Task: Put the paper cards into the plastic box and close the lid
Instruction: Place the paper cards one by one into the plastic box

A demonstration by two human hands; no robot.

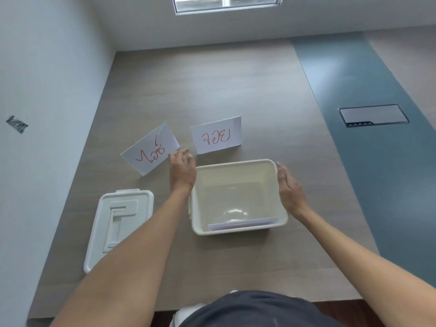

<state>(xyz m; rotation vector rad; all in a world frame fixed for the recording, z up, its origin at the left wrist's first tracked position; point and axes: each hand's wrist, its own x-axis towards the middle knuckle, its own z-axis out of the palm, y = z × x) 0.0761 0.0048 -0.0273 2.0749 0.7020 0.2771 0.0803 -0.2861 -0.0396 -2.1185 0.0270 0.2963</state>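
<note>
On the grey wood-grain table (212, 86), the left hand (182, 169) is pinching the tilted white paper card with red writing (151, 148) at its near corner, it seems (fingertips partly hidden). The right hand (289, 185) is hovering open beside the lidless cream plastic box (238, 230), where a white card (240, 224) is lying. A second folded card (215, 135) is standing behind. The white rectangular lid (118, 223) is waiting left. Next: lifting the pinched card over the rim.

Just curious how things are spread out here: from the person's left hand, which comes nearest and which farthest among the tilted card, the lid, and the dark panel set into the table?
From the left hand:
1. Tilted card, at its fingertips.
2. Lid, nearer the person, left.
3. Dark panel, far right.
</note>
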